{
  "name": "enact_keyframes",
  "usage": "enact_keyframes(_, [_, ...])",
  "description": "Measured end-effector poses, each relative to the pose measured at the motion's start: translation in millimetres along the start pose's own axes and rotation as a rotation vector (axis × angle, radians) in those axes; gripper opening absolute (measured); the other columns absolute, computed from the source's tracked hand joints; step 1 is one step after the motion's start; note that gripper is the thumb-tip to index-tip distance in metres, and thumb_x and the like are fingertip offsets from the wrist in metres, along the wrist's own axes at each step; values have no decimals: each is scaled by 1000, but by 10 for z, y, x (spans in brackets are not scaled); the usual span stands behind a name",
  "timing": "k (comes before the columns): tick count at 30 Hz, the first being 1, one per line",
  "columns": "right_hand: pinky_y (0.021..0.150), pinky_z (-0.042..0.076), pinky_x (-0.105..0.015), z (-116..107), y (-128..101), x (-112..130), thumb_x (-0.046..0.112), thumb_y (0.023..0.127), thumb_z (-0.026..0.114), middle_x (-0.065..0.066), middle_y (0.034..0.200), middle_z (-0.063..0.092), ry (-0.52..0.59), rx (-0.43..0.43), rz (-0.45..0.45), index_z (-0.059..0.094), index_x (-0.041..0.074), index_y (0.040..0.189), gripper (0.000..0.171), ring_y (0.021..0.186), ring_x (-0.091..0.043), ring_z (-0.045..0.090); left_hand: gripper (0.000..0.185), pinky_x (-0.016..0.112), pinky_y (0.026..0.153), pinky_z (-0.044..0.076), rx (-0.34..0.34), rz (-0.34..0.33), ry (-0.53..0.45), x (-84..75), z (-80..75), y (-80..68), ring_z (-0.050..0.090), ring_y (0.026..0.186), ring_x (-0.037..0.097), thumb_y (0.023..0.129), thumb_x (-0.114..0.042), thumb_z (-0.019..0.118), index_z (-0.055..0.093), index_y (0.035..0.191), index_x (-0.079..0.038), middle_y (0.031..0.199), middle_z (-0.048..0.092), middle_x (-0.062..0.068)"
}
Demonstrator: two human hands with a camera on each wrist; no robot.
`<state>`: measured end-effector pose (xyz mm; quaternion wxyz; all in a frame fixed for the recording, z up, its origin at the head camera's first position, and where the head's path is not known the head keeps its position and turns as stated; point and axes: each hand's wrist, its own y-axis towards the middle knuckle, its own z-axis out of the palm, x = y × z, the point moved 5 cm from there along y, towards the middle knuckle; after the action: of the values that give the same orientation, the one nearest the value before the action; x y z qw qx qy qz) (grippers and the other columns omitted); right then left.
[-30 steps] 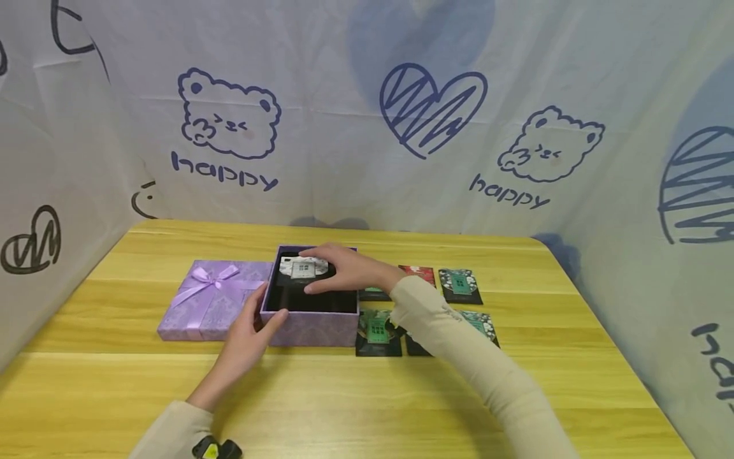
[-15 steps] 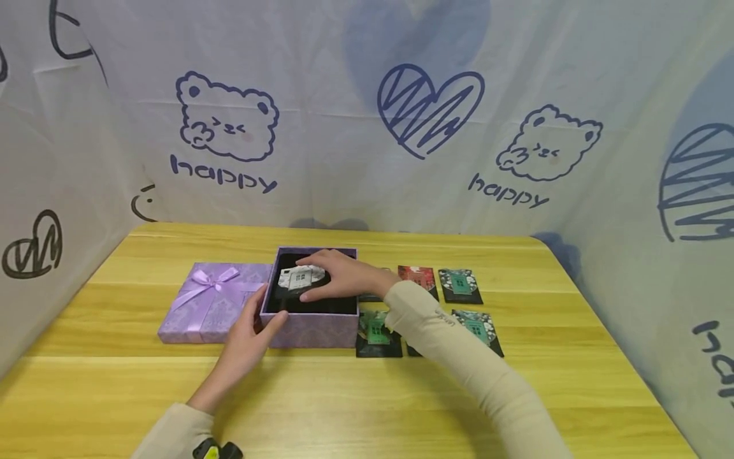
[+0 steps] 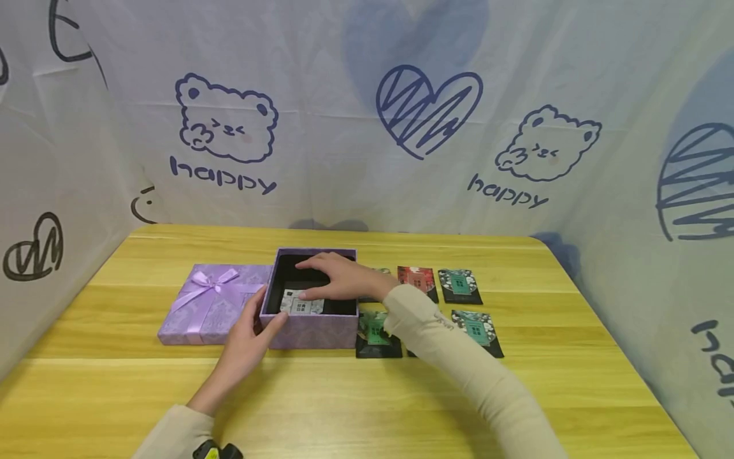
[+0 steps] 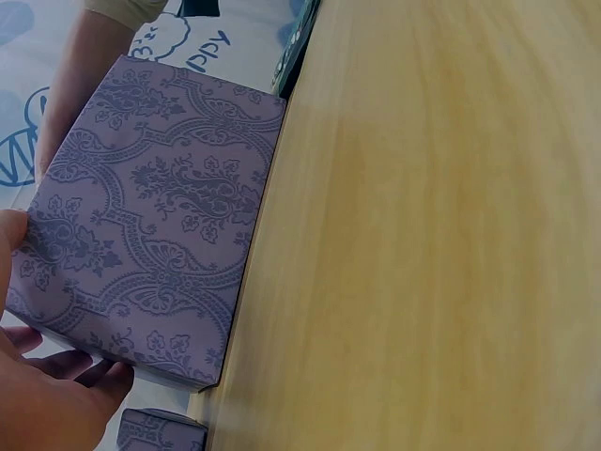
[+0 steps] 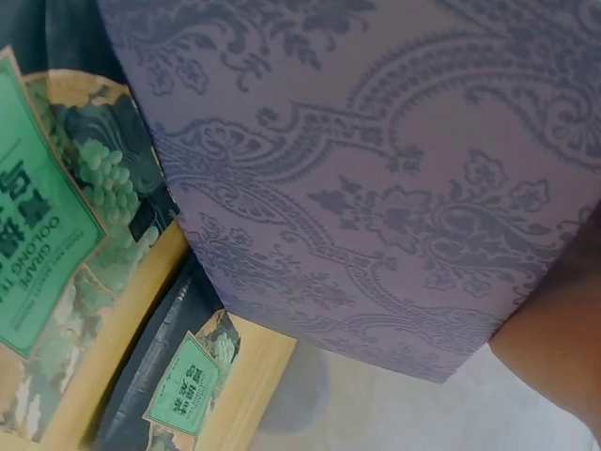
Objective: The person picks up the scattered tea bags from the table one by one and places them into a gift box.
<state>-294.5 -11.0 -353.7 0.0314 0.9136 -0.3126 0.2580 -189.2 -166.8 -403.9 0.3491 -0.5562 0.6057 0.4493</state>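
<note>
My left hand [image 3: 250, 335] holds the front left corner of an uncovered purple patterned gift box [image 3: 312, 331], thumb by the front rim, fingers along the left side. In the left wrist view its fingertips [image 4: 115, 378] press that side. My right hand [image 3: 346, 277] is inside the box with fingers and thumb spread apart. Its thumb meets or nearly meets a tea sachet [image 3: 302, 305] with a white floral label, lying near the front wall. The wall hides the sachet's lower part. The right wrist view shows the box's side, with the right fingers out of sight.
A purple lid [image 3: 212, 306] with a ribbon bow lies left of the box. Several black tea sachets lie on the right, including a green-labelled one [image 3: 378, 335], a red one [image 3: 417, 284] and another green-labelled one [image 3: 460, 285]. The wooden table [image 3: 321, 401] meets a printed cloth backdrop.
The white-labelled sachet has moved from the back of the box toward its front wall. My right hand has shifted slightly nearer, its fingers now spread above the black inside. My left hand stays put.
</note>
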Motion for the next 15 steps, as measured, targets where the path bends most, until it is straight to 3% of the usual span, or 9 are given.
enact_keyframes(9, [108,33,-42,-105,-183,9,35,94,63,-5,149,41,171,-190,-52,45,13,145,58,136,-21,35,65,15,83,44,-6,-3,-16,17,7,8,54,111,32,97,-18,60,27,150,-1,135,48,29])
enact_keyframes(15, [108,33,-42,-171,-386,36,28,93,66,-8,146,44,203,-280,-107,48,9,142,56,134,-22,37,65,14,83,43,-10,-5,-15,26,11,8,54,111,32,97,-18,61,27,150,0,135,48,29])
